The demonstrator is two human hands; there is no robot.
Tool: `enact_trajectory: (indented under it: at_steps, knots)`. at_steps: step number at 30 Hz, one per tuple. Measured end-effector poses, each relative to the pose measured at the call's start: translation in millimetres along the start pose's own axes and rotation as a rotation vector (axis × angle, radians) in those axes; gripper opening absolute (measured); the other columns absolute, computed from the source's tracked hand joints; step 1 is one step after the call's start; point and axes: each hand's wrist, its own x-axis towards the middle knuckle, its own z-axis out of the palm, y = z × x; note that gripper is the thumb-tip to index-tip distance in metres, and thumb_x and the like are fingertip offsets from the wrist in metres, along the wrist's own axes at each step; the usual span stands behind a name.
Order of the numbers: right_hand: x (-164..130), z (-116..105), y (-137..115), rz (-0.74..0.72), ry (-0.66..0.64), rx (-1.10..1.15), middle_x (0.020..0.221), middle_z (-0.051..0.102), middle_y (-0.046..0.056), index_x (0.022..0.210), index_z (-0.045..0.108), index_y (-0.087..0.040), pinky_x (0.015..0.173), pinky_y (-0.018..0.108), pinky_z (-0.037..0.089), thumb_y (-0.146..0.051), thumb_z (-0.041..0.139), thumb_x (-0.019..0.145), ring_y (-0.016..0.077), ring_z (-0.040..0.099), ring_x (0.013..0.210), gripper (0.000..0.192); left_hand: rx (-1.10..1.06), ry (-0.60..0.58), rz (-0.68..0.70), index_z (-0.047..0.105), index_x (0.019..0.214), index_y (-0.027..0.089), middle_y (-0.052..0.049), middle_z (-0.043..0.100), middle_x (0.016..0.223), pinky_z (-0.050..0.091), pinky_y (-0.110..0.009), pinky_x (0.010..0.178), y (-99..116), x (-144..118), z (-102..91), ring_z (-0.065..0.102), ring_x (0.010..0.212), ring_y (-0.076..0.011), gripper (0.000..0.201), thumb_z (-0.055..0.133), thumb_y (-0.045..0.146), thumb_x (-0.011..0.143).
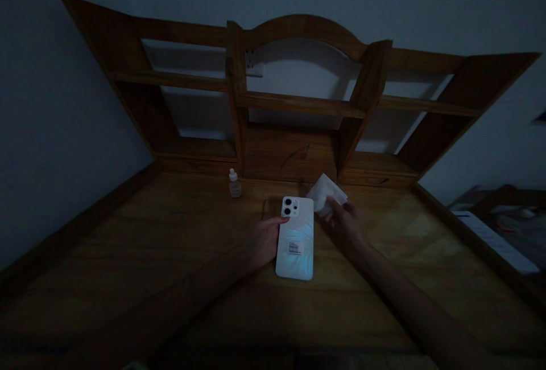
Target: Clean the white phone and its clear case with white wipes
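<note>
Dim room. White phone [295, 239] lies face down on wooden desk [179, 245], mid-desk. My left hand [263, 242] rests against phone's left edge, fingers loosely curled. My right hand [346, 226] pinches white tissue [325, 192] just beside phone's top right corner. Small bottle [234, 183] stands near shelf unit [298, 102].

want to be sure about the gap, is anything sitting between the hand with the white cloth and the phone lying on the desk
Nothing visible does. The right hand holds the white cloth just beside the phone, at its upper right corner, with only bare desk between. The left hand touches the phone's opposite edge.
</note>
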Motion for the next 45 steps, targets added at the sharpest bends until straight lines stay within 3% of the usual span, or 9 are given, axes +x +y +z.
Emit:
enact_trajectory:
  at_steps: [4, 9, 12, 18, 26, 35, 41, 45]
  knots:
    - [0.0, 4.1, 0.6, 0.035, -0.013, 0.073, 0.087, 0.078, 0.008, 0.087, 0.064, -0.020, 0.061, 0.031, 0.061, -0.031, 0.084, 0.069, 0.0229, 0.074, 0.074, 0.028, -0.026, -0.025, -0.007, 0.061, 0.114, 0.005, -0.015, 0.072, 0.104, 0.037, -0.037, 0.105, -0.1, 1.3, 0.1, 0.064, 0.108, -0.0253, 0.033, 0.052, 0.023, 0.088]
    - [1.1, 0.6, -1.9, 0.050, -0.017, 0.128, 0.100, 0.078, 0.008, 0.083, 0.060, -0.024, 0.077, 0.038, 0.062, -0.034, 0.076, 0.078, 0.0261, 0.073, 0.097, 0.020, -0.022, 0.068, -0.012, 0.064, 0.106, 0.006, -0.013, 0.073, 0.091, 0.038, -0.036, 0.104, 2.5, -2.3, 8.7, 0.067, 0.098, -0.0227, 0.027, 0.047, 0.021, 0.090]
    - [0.4, -0.2, -3.4, 0.046, -0.017, 0.138, 0.098, 0.078, 0.008, 0.083, 0.058, -0.025, 0.079, 0.041, 0.061, -0.034, 0.075, 0.079, 0.0266, 0.073, 0.096, 0.020, -0.037, 0.076, -0.011, 0.066, 0.097, 0.008, -0.009, 0.071, 0.078, 0.038, -0.035, 0.103, 3.2, -4.1, 10.9, 0.068, 0.091, -0.0219, 0.023, 0.047, 0.019, 0.090]
    - [-2.3, 3.0, -4.9, -0.001, -0.032, 0.082, 0.098, 0.078, 0.008, 0.086, 0.067, -0.023, 0.083, 0.039, 0.060, -0.038, 0.077, 0.079, 0.0258, 0.073, 0.095, 0.020, -0.010, 0.067, -0.012, 0.065, 0.102, 0.006, -0.014, 0.073, 0.093, 0.039, -0.037, 0.102, 2.2, -3.6, 8.4, 0.066, 0.103, -0.0253, 0.027, 0.047, 0.021, 0.090]
    - [-1.7, 1.8, -5.1, -0.069, -0.025, -0.025, 0.097, 0.078, 0.007, 0.094, 0.073, -0.019, 0.092, 0.038, 0.055, -0.039, 0.080, 0.076, 0.0246, 0.072, 0.098, 0.027, -0.016, 0.055, -0.012, 0.064, 0.106, 0.005, -0.014, 0.073, 0.093, 0.040, -0.037, 0.101, 1.7, -2.0, 6.8, 0.066, 0.102, -0.0247, 0.028, 0.048, 0.021, 0.090]
    - [-0.1, 0.0, -8.8, -0.112, -0.001, -0.105, 0.098, 0.078, 0.008, 0.094, 0.075, -0.018, 0.091, 0.037, 0.054, -0.038, 0.082, 0.073, 0.0246, 0.071, 0.095, 0.030, -0.003, 0.041, -0.003, 0.066, 0.100, 0.007, -0.012, 0.073, 0.091, 0.039, -0.036, 0.102, 2.4, -5.9, 10.6, 0.067, 0.102, -0.0244, 0.025, 0.047, 0.021, 0.091]
    - [-3.2, 2.7, -11.2, -0.068, -0.028, -0.018, 0.099, 0.078, 0.007, 0.080, 0.068, -0.022, 0.091, 0.040, 0.055, -0.038, 0.075, 0.076, 0.0263, 0.071, 0.101, 0.018, -0.003, 0.068, -0.004, 0.065, 0.101, 0.008, -0.011, 0.073, 0.087, 0.038, -0.036, 0.103, 3.4, -6.8, 13.2, 0.066, 0.104, -0.0248, 0.024, 0.048, 0.020, 0.090]
    - [-5.3, 4.7, -14.1, -0.040, -0.052, 0.065, 0.093, 0.078, 0.008, 0.064, 0.055, -0.025, 0.090, 0.042, 0.056, -0.041, 0.066, 0.079, 0.0278, 0.071, 0.102, 0.025, -0.011, 0.047, -0.006, 0.064, 0.107, 0.007, -0.014, 0.073, 0.098, 0.039, -0.037, 0.103, 1.6, -2.8, 6.9, 0.067, 0.104, -0.0245, 0.028, 0.050, 0.022, 0.088]
